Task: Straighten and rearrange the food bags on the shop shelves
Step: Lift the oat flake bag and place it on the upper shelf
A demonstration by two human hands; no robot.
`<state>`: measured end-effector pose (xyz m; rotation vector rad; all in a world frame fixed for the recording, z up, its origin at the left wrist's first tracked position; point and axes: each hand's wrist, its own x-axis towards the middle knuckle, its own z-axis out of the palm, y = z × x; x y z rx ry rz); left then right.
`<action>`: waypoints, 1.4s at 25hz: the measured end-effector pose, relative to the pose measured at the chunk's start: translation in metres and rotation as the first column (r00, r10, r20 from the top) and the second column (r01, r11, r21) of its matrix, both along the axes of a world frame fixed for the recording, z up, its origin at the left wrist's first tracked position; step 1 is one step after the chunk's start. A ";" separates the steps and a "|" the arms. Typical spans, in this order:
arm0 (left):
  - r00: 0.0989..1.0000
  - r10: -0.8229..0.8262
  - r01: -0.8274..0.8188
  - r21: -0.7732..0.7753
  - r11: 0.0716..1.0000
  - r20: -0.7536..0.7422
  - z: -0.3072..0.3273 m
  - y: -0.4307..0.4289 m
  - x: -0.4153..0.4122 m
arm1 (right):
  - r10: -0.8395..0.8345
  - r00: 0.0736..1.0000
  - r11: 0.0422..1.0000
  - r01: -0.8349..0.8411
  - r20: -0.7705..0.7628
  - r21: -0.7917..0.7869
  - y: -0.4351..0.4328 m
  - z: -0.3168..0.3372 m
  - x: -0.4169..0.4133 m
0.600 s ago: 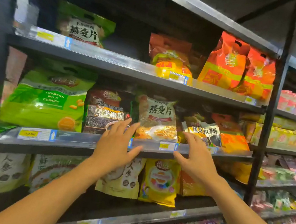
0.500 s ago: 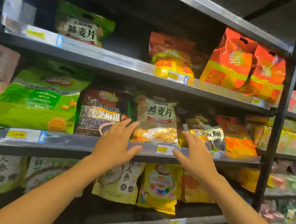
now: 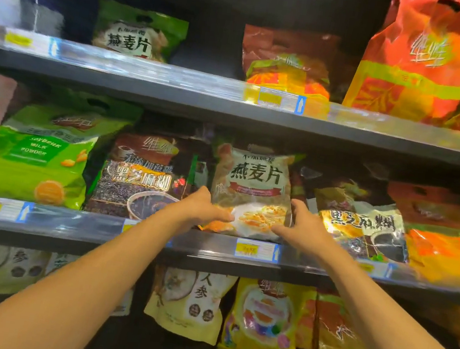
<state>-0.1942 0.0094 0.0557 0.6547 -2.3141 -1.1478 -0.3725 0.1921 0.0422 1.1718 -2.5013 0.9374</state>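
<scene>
Squaring up this bag goes best if you press evenly from both sides and keep its base behind the grey metal middle shelf [image 3: 210,258] lip. Your left hand [image 3: 202,209] cups its left edge, the glossy beige oat-flake bag [image 3: 254,184] stands upright between, and your right hand [image 3: 303,225] cups its right edge.

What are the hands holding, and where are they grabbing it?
Both hands hold the oat bag on the middle shelf. The left hand grips its lower left edge, the right hand its lower right edge, thumbs on the front.
</scene>
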 end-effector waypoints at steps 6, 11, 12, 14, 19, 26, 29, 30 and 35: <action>0.988 -0.023 0.016 0.045 0.999 0.156 -0.002 -0.021 -0.027 | 0.034 0.995 0.999 -0.032 0.090 -0.023 -0.012 0.003 -0.022; 0.975 -0.035 0.034 0.008 0.999 0.218 -0.009 -0.030 -0.033 | 0.088 0.983 0.996 -0.082 0.164 -0.045 -0.010 0.003 -0.032; 0.976 -0.046 0.049 -0.010 0.999 0.212 -0.011 -0.034 -0.033 | 0.110 0.977 0.993 -0.102 0.181 -0.056 -0.009 0.005 -0.032; 0.973 -0.067 0.076 -0.033 0.997 0.219 -0.010 -0.035 -0.031 | 0.138 0.968 0.989 -0.124 0.210 -0.078 -0.004 0.010 -0.031; 0.972 -0.106 0.099 0.046 0.994 0.211 -0.005 -0.030 -0.028 | 0.204 0.954 0.978 -0.190 0.221 -0.083 0.002 0.012 -0.031; 0.989 -0.096 0.090 0.063 0.994 0.110 -0.009 -0.032 -0.030 | 0.221 0.953 0.968 -0.189 0.205 -0.166 -0.005 0.010 -0.035; 0.990 -0.126 0.113 0.176 0.978 0.066 -0.003 -0.031 -0.026 | 0.221 0.954 0.966 -0.185 0.202 -0.181 -0.003 0.018 -0.032; 0.991 -0.126 0.114 0.200 0.973 0.046 0.001 -0.033 -0.025 | 0.225 0.951 0.964 -0.186 0.213 -0.191 -0.002 0.021 -0.032; 0.998 -0.026 0.035 0.190 0.981 -0.050 0.017 -0.030 -0.024 | 0.252 0.950 0.945 -0.200 0.184 -0.259 0.005 0.035 -0.030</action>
